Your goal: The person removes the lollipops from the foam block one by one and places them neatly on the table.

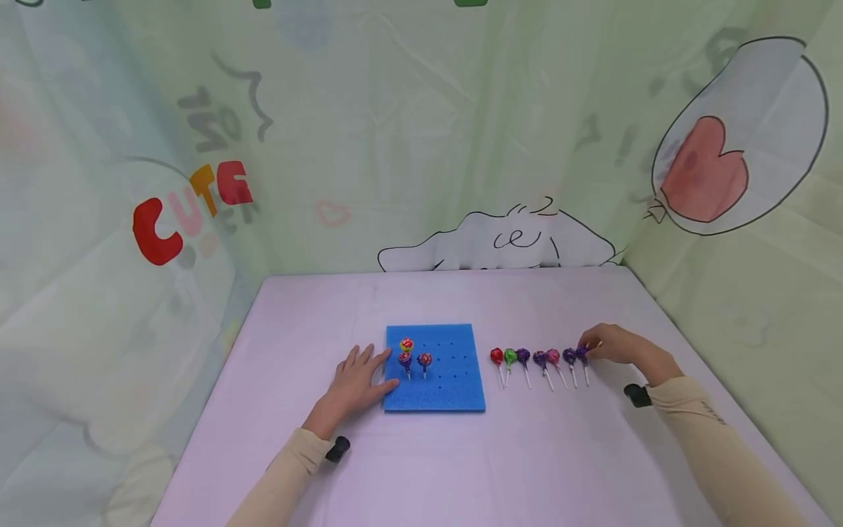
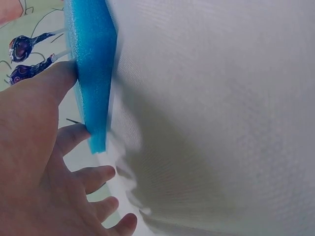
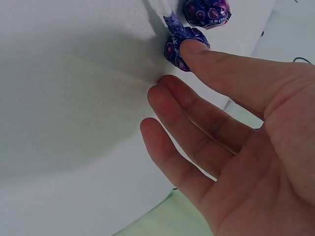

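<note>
A blue foam board (image 1: 454,395) with rows of small holes lies on the table. Three wrapped lollipops stand upright in its left part, among them a yellow-and-red lollipop (image 1: 406,344). My left hand (image 1: 356,382) spreads its fingers at the board's left edge, thumb and index finger touching the foam (image 2: 93,73). To the right, my right hand (image 1: 614,344) pinches the head of a purple lollipop (image 3: 172,51) at the end of a row, thumb on the wrapper. Its index finger is hidden in the right wrist view. Another purple lollipop (image 3: 206,12) lies right beside it.
Left of the pinched one lie several more lollipops, including a red lollipop (image 1: 497,356), a green lollipop (image 1: 510,356) and a pink lollipop (image 1: 552,357), sticks toward me. A pale cloth covers the table (image 1: 527,468). Printed fabric curtains (image 1: 421,146) surround it at the back and sides.
</note>
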The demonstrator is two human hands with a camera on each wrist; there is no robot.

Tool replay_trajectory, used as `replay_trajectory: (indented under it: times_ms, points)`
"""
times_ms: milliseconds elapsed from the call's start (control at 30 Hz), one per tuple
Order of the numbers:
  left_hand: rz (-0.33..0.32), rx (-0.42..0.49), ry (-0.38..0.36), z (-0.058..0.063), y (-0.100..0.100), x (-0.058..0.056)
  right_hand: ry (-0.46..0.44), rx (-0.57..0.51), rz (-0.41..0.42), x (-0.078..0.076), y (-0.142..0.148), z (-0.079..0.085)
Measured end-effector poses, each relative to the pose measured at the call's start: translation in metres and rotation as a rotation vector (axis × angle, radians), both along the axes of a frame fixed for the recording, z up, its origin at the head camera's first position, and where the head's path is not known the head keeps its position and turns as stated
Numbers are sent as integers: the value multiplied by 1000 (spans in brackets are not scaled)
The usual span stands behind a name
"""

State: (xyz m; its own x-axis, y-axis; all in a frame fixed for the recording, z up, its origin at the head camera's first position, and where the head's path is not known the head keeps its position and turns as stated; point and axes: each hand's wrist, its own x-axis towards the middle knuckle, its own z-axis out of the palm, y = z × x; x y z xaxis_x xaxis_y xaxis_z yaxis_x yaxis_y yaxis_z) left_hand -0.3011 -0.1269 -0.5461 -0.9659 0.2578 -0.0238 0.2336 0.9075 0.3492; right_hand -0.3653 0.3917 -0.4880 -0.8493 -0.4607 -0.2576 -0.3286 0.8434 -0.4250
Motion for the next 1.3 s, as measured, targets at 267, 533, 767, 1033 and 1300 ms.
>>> replay_trajectory:
  times_ms: [267, 533, 767, 1033, 1300]
  points:
    - [2, 2, 9, 0, 1, 0, 28, -16, 26, -3, 0, -4]
    - [9, 8, 2, -2, 1, -1, 3, 11, -7, 0, -6, 4]
    - [10, 19, 3, -1, 0, -1, -38, 41, -82, 4, -11, 11]
    - [9, 23, -10, 4, 2, 1, -30, 46, -92, 8, -22, 18]
    - [8, 25, -7, 4, 1, 2, 21, 14, -56, 11, -43, 27]
